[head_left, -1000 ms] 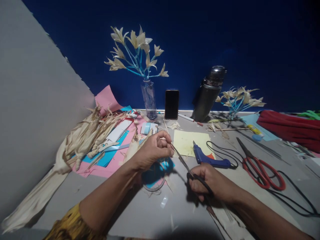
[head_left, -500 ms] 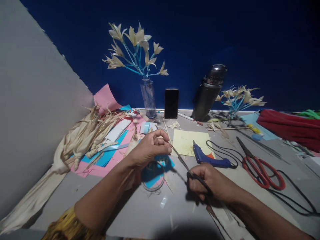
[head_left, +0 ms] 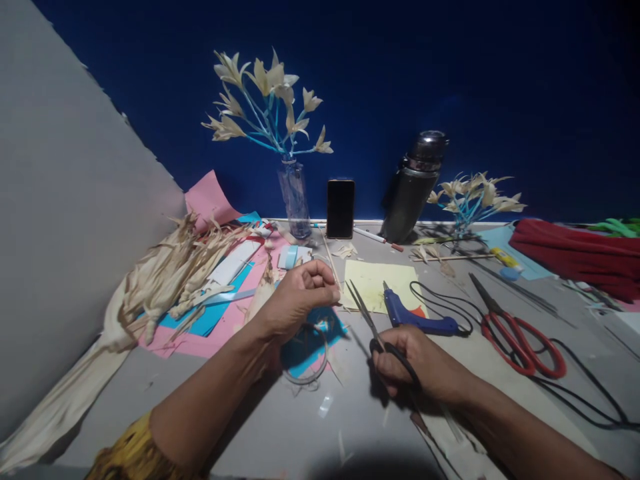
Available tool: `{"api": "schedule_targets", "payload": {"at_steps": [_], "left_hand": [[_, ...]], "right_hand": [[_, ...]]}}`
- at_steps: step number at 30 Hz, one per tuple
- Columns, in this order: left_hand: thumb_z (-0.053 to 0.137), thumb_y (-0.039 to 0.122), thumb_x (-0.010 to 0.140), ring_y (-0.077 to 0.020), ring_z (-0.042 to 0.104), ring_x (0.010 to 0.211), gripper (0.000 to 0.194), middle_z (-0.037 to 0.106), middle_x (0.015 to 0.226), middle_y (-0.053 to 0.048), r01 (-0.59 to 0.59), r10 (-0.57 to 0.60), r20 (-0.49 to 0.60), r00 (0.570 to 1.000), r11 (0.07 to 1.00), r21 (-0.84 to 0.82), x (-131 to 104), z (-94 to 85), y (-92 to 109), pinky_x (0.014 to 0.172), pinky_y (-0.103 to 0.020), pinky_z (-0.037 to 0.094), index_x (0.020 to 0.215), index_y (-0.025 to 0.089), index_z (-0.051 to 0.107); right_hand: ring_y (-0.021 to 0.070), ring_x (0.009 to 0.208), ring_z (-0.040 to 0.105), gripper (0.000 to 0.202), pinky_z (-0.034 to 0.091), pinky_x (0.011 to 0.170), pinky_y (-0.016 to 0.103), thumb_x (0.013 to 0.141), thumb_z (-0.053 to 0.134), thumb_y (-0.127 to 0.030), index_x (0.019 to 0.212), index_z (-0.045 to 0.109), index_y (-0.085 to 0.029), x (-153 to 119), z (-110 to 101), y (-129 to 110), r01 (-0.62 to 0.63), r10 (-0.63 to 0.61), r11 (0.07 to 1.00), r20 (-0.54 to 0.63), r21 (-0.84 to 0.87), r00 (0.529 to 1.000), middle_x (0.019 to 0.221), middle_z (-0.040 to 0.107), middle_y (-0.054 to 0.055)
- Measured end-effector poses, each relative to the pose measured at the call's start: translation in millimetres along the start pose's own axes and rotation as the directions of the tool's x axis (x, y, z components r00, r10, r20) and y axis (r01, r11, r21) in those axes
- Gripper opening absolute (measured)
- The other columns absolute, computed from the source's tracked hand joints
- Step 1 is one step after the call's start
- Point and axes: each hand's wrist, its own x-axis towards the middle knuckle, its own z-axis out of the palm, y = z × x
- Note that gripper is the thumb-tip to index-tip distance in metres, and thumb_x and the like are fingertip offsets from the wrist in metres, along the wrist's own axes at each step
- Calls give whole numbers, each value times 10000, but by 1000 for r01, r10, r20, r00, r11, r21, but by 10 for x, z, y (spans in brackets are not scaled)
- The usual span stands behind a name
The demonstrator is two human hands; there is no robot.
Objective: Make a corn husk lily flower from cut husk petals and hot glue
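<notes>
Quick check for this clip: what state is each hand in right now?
Left hand: closed, curled; whether it pinches anything cannot be told.
Right hand: closed, holding black-handled scissors, blades slightly apart.

Black-handled scissors (head_left: 376, 333) in right fingers (head_left: 388, 366)

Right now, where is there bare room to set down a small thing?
Mostly bare grey tabletop, with scraps: between pale dried husks and left forearm, and in front of the thin grey ring. Crowded: around the blue glue gun and red-handled metal scissors, amid black cord.
</notes>
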Motion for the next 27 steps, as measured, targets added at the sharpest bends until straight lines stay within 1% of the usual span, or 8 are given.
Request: {"api": "schedule_targets", "payload": {"at_steps": [4,8,15,22,27], "left_hand": [[804,172,630,-63,491,558,263,580,659,35,-34,35,-17,999,999,39,-18,29,-8,541,-195,356,762,165,576],[796,178,628,-74,494,581,246,572,670,26,-49,50,-23,998,996,68,-24,33,-11,535,-197,344,752,162,585],[776,166,630,-66,474,568,237,570,663,33,-47,48,-9,999,997,68,-18,37,-18,531,-195,337,754,167,575],[759,154,642,-64,483,572,231,579,680,29,-39,39,5,999,997,65,-17,27,-36,526,-191,332,771,167,569],[752,150,642,-63,477,560,223,578,665,34,-31,32,-1,1000,996,84,-24,32,-24,531,-196,334,761,169,565]], "right_hand": [[80,406,463,408,285,378,177,723,749,-495,612,531,-169,6,11,1,-28,28,999,2,-15,1000,506,594,-7],[82,417,476,402,297,390,178,709,759,-494,621,548,-164,16,10,48,-4,4,1000,12,-1,1000,503,596,-9],[76,400,453,414,288,384,179,716,749,-505,613,526,-171,11,7,48,-11,11,1000,18,-7,1000,489,578,-16],[80,409,467,484,295,390,178,691,770,-578,606,529,-167,13,1,52,-4,4,1000,24,5,1000,488,569,-11],[80,416,462,489,291,400,181,692,784,-568,598,517,-169,16,0,46,2,-2,1000,29,-14,1000,486,563,-11]]}}
